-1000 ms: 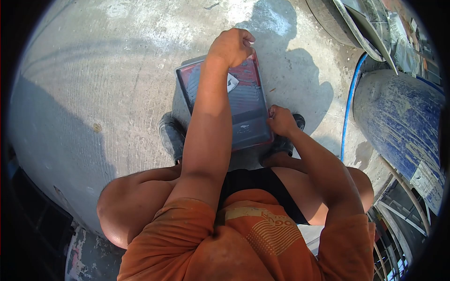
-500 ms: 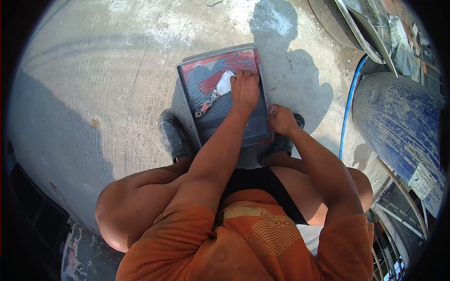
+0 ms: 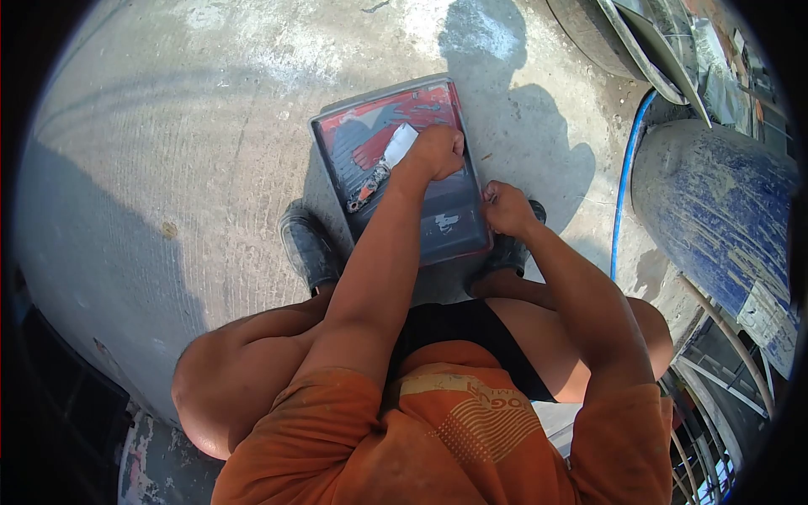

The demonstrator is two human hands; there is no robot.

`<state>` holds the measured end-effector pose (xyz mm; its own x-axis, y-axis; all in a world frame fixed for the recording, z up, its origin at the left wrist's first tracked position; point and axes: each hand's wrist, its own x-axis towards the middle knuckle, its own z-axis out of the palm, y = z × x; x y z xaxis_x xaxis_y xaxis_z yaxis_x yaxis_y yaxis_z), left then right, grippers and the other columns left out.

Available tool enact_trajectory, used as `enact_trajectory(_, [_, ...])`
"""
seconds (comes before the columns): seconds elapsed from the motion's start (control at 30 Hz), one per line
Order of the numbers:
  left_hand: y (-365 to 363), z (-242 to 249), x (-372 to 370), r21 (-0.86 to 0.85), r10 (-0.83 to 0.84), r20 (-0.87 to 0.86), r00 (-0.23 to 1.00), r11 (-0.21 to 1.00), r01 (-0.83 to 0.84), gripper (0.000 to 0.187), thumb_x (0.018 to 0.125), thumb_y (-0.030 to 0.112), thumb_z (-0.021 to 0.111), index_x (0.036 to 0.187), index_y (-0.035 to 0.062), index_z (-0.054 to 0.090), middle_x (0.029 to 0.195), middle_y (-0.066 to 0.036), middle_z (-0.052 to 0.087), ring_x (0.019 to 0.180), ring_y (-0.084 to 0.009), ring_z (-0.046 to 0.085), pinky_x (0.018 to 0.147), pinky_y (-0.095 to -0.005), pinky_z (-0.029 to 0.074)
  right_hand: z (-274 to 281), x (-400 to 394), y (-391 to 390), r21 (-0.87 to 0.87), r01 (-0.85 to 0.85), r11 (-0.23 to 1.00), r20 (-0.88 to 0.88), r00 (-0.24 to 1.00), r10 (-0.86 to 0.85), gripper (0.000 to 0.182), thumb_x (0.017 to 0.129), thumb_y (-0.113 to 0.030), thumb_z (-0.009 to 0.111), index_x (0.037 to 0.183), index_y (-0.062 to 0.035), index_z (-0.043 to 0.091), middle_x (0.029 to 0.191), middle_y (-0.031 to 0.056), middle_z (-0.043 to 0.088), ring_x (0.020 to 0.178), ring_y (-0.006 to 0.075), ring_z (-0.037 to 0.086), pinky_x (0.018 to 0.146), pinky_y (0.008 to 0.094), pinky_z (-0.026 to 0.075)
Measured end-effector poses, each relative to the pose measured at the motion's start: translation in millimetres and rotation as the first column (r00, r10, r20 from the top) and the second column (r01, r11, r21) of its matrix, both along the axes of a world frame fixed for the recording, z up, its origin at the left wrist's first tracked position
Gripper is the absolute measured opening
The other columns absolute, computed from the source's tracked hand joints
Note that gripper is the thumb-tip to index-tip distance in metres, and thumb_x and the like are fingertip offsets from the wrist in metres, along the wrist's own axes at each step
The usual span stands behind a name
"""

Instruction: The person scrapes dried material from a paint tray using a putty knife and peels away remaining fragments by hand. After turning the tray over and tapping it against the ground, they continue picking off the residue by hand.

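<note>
A roller paint tray (image 3: 454, 240), grey with red smears, rests on the ground between my feet. Across its ribbed slope lies what looks like a putty knife (image 3: 364, 192), with a pale flared blade and a handle crusted in paint. My left hand (image 3: 438, 151) is curled closed over the tray's upper right, beside the pale blade; what its fingers hold, if anything, is hidden. At the tray's right edge, my right hand (image 3: 507, 209) is closed on the rim. A light wet-looking patch (image 3: 446, 223) shows in the tray's deeper end.
Black shoes (image 3: 310, 248) flank the tray on rough concrete (image 3: 227, 168). To the right stand a scratched blue drum (image 3: 715, 202) and a blue hose (image 3: 624, 185). A large round container (image 3: 593, 34) is at the upper right, with metal bars (image 3: 703, 412) lower right.
My left hand has turned and its fingers have curled in. That forearm has shifted left, uncovering the light patch in the tray. My right hand stays on the rim.
</note>
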<state>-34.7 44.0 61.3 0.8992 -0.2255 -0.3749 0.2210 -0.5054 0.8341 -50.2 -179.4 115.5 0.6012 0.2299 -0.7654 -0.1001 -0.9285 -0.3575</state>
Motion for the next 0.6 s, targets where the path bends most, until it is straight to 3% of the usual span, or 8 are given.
enact_trajectory(0.07, [4.1, -5.6, -4.6, -0.095, 0.053, -0.039, 0.998, 0.994, -0.056, 0.01, 0.082, 0.007, 0.068, 0.075, 0.001, 0.065, 0.083, -0.02, 0.072, 0.089, -0.0369, 0.074, 0.074, -0.0454, 0.056, 2.0, 2.4, -0.3, -0.023, 0.04, 0.999, 0.005, 0.999, -0.04, 0.023, 0.083, -0.02, 0.069, 0.099, -0.0029, 0.069, 0.092, 0.0217, 0.073, 0.091, 0.0393, 0.072, 0.083, 0.0445, 0.055])
enact_trajectory(0.13, [1.8, -28.8, -7.9, -0.35, 0.177, 0.049, 0.983, 0.925, -0.149, 0.013, 0.084, 0.002, 0.066, 0.078, 0.0006, 0.055, 0.09, -0.015, 0.072, 0.075, -0.023, 0.072, 0.07, -0.0395, 0.056, 6.9, 6.9, 0.5, -0.028, 0.033, 0.999, 0.02, 0.999, -0.032, 0.023, 0.084, -0.021, 0.068, 0.1, -0.0034, 0.067, 0.092, 0.0209, 0.073, 0.091, 0.0388, 0.072, 0.083, 0.0446, 0.054])
enact_trajectory(0.23, [0.8, -22.7, 1.5, -0.324, 0.172, -0.061, 0.983, 0.928, -0.183, 0.011, 0.091, 0.001, 0.062, 0.085, 0.0003, 0.052, 0.093, -0.014, 0.07, 0.076, -0.0206, 0.071, 0.069, -0.0375, 0.056, 9.6, 10.9, 1.0, -0.023, 0.025, 0.999, 0.069, 0.997, -0.023, 0.023, 0.086, -0.021, 0.066, 0.102, -0.0042, 0.064, 0.092, 0.0196, 0.072, 0.089, 0.0384, 0.071, 0.083, 0.0446, 0.054])
enact_trajectory(0.43, [-2.3, -4.8, 12.4, -0.378, 0.278, -0.187, 0.942, 0.865, -0.33, 0.008, 0.093, 0.004, 0.062, 0.091, 0.0, 0.055, 0.091, -0.013, 0.068, 0.078, -0.0194, 0.071, 0.069, -0.0362, 0.057, 21.2, 21.4, 5.8, 0.031, 0.018, 0.999, 0.213, 0.977, -0.024, 0.023, 0.09, -0.023, 0.065, 0.105, -0.0051, 0.06, 0.095, 0.0193, 0.072, 0.087, 0.0384, 0.071, 0.084, 0.0461, 0.053])
enact_trajectory(0.47, [-1.4, -2.5, 15.3, -0.38, 0.278, -0.186, 0.943, 0.865, -0.329, 0.008, 0.093, 0.004, 0.062, 0.091, 0.0, 0.055, 0.091, -0.013, 0.068, 0.078, -0.0194, 0.071, 0.069, -0.0362, 0.057, 25.7, 24.3, 7.9, 0.034, 0.02, 0.999, 0.224, 0.974, -0.027, 0.024, 0.092, -0.024, 0.065, 0.106, -0.0051, 0.059, 0.095, 0.0196, 0.072, 0.087, 0.0383, 0.07, 0.084, 0.0468, 0.053])
enact_trajectory(0.53, [2.2, 5.1, 23.4, -0.215, 0.271, -0.064, 0.96, 0.936, -0.279, 0.012, 0.094, 0.008, 0.062, 0.099, -0.0024, 0.066, 0.093, -0.018, 0.072, 0.084, -0.0273, 0.074, 0.078, -0.0397, 0.058, 30.6, 31.9, 11.2, 0.093, 0.052, 0.994, 0.265, 0.961, -0.075, 0.024, 0.094, -0.024, 0.065, 0.107, -0.0048, 0.058, 0.096, 0.0198, 0.072, 0.087, 0.0381, 0.071, 0.083, 0.0469, 0.053])
enact_trajectory(0.6, [4.4, 10.2, 28.8, -0.203, 0.31, -0.007, 0.951, 0.931, -0.305, 0.018, 0.093, 0.01, 0.062, 0.104, -0.0025, 0.07, 0.097, -0.02, 0.074, 0.09, -0.032, 0.074, 0.083, -0.041, 0.057, 39.3, 41.8, 15.8, 0.151, 0.075, 0.986, 0.302, 0.946, -0.118, 0.024, 0.096, -0.024, 0.065, 0.108, -0.0044, 0.057, 0.097, 0.02, 0.072, 0.086, 0.0379, 0.071, 0.083, 0.0469, 0.053])
